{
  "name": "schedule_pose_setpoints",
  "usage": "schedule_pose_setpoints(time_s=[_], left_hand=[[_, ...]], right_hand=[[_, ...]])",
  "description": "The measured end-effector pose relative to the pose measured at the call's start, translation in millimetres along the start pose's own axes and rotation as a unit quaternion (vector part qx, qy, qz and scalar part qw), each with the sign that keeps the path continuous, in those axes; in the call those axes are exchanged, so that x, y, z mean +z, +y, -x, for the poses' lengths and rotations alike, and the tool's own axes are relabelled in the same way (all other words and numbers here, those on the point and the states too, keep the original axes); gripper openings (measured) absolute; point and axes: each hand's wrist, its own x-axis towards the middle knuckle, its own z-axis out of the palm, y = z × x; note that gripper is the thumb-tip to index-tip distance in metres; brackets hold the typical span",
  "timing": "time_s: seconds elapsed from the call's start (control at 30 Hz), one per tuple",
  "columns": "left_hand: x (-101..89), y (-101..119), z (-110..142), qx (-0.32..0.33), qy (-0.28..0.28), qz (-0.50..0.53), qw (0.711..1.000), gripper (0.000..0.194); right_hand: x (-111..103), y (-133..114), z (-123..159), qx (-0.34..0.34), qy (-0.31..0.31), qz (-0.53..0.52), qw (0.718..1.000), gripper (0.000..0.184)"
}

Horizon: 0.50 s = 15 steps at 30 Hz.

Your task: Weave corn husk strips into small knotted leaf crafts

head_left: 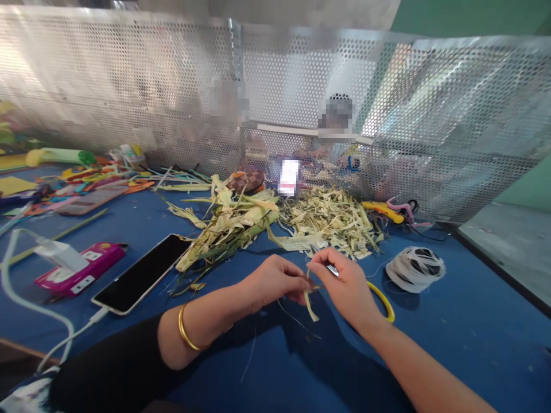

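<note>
My left hand (279, 280) is closed in a pinch on a pale strip of dried husk (310, 307), whose loose end hangs below the fingertips. Close beside it, my right hand (346, 284) is closed around scissors; their yellow handle loop (390, 307) sticks out past the palm and a bit of metal (332, 269) shows between the fingers. The right fingertips also meet at the top of the strip, perhaps on a thin thread too fine to make out. Beyond the hands lie a heap of husk scraps (331, 218) and a bundle of longer husks (228, 221).
A spool of white thread (415, 269) stands at right. At left lie a charging phone (144, 272) and a magenta power strip (81, 269). A lit phone (288, 176) leans by the perforated metal screen (301, 74); people sit behind it. Colourful strips (99, 186) clutter the far left.
</note>
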Motion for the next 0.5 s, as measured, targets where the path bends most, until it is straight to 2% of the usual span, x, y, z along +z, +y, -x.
schedule_pose_setpoints(time_s=[0.07,0.17,0.3,0.4,0.5], left_hand=[[-3.0,0.3,-1.9,-0.002,0.023,0.030,0.999,0.023],[-6.5,1.0,-3.9,-0.008,0.046,0.055,0.997,0.033],[-7.1,0.4,-4.9,-0.017,0.049,0.058,0.997,0.038],[-5.4,-0.9,-4.9,-0.007,0.036,0.061,0.997,0.034],[-3.8,-0.4,-4.1,-0.008,0.021,0.049,0.999,0.028]], right_hand=[[-9.0,4.7,-5.6,0.029,-0.008,-0.009,1.000,0.017],[-18.4,10.0,-11.0,0.073,-0.057,-0.021,0.995,0.024],[-16.7,7.9,-9.7,0.116,-0.116,-0.038,0.986,0.022],[-11.5,5.3,-6.3,0.110,-0.108,-0.005,0.988,0.023],[-9.1,5.6,-4.1,0.072,-0.086,0.043,0.993,0.022]])
